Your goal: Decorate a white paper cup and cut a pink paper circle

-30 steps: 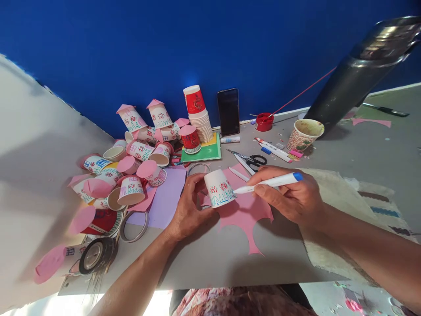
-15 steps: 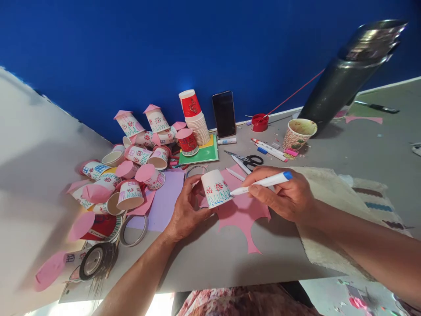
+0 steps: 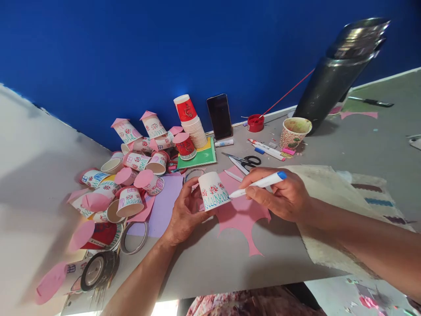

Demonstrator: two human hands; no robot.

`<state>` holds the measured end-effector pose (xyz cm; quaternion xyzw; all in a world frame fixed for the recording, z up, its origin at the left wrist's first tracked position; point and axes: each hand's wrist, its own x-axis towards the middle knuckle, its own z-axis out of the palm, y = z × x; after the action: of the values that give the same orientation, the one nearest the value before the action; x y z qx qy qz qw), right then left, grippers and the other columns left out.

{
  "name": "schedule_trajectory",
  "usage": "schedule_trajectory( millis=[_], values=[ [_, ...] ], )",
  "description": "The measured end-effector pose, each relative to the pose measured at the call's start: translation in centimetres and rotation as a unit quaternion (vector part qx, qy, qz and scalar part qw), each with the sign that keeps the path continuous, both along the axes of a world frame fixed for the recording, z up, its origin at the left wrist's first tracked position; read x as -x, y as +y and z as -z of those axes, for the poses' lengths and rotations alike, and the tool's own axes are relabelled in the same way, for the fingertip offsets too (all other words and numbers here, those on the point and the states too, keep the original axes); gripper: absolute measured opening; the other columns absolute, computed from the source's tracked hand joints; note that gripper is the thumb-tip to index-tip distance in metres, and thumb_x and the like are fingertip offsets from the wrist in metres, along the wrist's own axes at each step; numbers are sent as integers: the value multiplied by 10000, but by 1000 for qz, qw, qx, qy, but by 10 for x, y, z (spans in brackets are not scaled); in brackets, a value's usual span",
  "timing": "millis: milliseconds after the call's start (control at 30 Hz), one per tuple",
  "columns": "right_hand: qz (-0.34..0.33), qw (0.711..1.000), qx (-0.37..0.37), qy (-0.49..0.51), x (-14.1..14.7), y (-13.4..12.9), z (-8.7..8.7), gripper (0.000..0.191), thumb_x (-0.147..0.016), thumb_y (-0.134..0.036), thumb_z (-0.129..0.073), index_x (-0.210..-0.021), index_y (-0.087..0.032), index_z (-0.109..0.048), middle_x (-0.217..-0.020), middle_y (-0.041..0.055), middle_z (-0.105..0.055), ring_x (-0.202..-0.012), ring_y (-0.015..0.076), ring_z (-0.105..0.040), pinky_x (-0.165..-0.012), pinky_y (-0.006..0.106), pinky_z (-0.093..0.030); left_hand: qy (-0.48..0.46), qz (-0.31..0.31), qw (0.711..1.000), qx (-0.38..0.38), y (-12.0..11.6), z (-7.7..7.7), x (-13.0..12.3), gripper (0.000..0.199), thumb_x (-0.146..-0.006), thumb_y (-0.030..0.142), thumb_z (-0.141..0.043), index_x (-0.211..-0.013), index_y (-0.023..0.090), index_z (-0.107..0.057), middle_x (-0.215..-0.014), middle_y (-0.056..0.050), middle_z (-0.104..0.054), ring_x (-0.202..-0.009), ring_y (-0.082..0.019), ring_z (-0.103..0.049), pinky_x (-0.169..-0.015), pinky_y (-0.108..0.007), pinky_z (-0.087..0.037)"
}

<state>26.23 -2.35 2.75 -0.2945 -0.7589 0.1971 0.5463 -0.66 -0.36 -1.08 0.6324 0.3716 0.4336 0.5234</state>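
My left hand (image 3: 184, 210) is closed around a white paper cup (image 3: 213, 191), held upside down above the table. Red flowers and a band of green and blue zigzag strokes decorate the cup's side. Between the fingers of my right hand (image 3: 283, 193) is a white marker (image 3: 259, 182) with a blue end. Its tip is at the cup's right side, near the zigzag band. Beneath both hands lies a pink paper sheet (image 3: 237, 221) with rounded cut-outs along its edge.
Decorated cups (image 3: 130, 202) with pink paper tops pile up at left, by tape rolls (image 3: 134, 237). Behind are stacked cups (image 3: 194, 131), a phone (image 3: 219, 116), scissors (image 3: 245, 160) and a red paint pot (image 3: 255, 123). At right stand a patterned cup (image 3: 295, 133) and a black thermos (image 3: 329, 83); cloth (image 3: 315, 237) lies nearer.
The cup has turned slightly in my left hand, showing more flowers and zigzags. The marker tip stays by its right side. The whole view has shifted a little.
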Motion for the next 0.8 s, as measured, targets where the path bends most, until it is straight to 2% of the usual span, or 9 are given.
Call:
schedule_trajectory(
  millis=[133, 233, 400, 633, 800],
  values=[
    [22, 999, 13, 21, 0, -2, 0, 117, -1011, -192, -609, -959, -211, -712, -707, -18, -727, -572, 117, -631, -536, 247, -485, -35, 9, 999, 23, 0, 1, 0, 799, -685, 350, -997, -1368, 306, -585, -1400, -106, -680, -1293, -308, -674, -1017, -425, -608],
    [7, 999, 25, 20, 1, -2, 0, 125, -1020, -227, -603, -970, -213, -717, -714, -9, -732, -594, 125, -647, -551, 250, -503, -67, 12, 997, 40, -1, 0, -1, 761, -683, 251, -994, -1351, 289, -630, -1381, -103, -699, -1277, -299, -682, -999, -376, -601],
    [-5, 1000, 11, 26, 3, -1, 1, 107, -1007, -193, -611, -988, -219, -714, -754, 2, -756, -642, 133, -688, -582, 244, -530, -100, 20, 993, 56, -1, 0, -2, 745, -676, 157, -982, -1338, 289, -669, -1353, -92, -724, -1239, -274, -696, -990, -338, -590],
    [-4, 999, 23, 24, 3, 1, 1, 122, -1011, -226, -617, -962, -216, -729, -761, 0, -770, -629, 134, -702, -602, 246, -547, -110, 3, 991, 82, 0, -1, -2, 758, -630, 146, -1003, -1307, 270, -684, -1364, -97, -720, -1239, -280, -696, -995, -342, -593],
    [28, 997, 46, 56, 0, 1, 2, 104, -1013, -233, -645, -984, -241, -745, -740, -24, -763, -617, 128, -703, -569, 235, -523, -135, 2, 977, 164, -2, -9, 2, 877, -568, 237, -1042, -1365, 286, -679, -1457, -94, -673, -1251, -305, -679, -975, -340, -594]
  ],
)
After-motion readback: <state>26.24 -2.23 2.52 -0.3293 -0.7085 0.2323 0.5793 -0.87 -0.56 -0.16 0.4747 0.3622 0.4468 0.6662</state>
